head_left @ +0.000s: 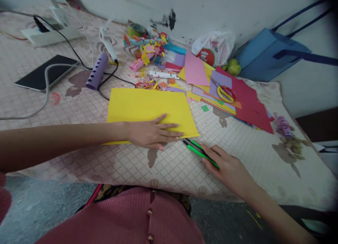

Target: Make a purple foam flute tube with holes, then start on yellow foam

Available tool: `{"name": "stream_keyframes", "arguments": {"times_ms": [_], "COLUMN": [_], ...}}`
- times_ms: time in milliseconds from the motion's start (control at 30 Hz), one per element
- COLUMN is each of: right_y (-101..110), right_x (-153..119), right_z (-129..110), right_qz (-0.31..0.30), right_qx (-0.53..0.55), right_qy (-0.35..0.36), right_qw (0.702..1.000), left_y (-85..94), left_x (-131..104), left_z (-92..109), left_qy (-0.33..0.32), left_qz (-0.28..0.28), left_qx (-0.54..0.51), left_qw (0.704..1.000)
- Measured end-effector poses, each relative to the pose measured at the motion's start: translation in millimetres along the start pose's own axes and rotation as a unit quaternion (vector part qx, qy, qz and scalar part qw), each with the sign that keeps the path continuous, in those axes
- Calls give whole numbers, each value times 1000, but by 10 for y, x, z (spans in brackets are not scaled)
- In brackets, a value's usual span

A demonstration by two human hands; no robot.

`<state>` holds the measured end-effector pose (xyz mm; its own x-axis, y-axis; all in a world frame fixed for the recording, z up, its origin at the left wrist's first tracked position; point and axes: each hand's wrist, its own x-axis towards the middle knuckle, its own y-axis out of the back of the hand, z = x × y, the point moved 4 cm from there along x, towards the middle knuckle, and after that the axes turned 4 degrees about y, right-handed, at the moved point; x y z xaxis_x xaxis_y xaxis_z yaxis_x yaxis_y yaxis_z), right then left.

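Observation:
A yellow sheet [142,104] of paper or foam lies on the patterned tablecloth in front of me, with a narrow fold or strip along its near edge. My left hand [153,132] rests flat across its near part, fingers spread and pointing right. Just beyond the sheet's near right corner, my right hand [224,166] grips a green and black utility knife [196,150]. The knife's tip points up and left, close to the near edge. Whether the blade touches the sheet cannot be made out.
Behind the sheet lie paper scraps [150,84], paper flowers [151,50] and a white marker [164,74]. Scissors [225,92] rest on coloured sheets [253,103] at right. A purple punched tube [97,71], glue gun [108,43], cables and a black tablet [49,73] are left. A blue bag [266,55] stands behind.

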<state>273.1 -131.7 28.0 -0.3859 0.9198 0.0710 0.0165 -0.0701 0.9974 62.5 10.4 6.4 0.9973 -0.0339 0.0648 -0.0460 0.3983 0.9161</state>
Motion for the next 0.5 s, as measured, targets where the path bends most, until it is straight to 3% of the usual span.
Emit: {"name": "stream_keyframes", "arguments": {"times_ms": [200, 500], "right_y": [-4, -7], "right_x": [-6, -10], "right_z": [6, 1], "right_qz": [5, 8], "right_qx": [-6, -9], "right_qy": [8, 9], "right_qw": [1000, 1000], "left_y": [50, 9], "left_x": [13, 32], "left_z": [-90, -96], "left_qy": [25, 25], "left_qz": [26, 16], "left_qx": [-1, 59], "left_qw": [999, 998]}}
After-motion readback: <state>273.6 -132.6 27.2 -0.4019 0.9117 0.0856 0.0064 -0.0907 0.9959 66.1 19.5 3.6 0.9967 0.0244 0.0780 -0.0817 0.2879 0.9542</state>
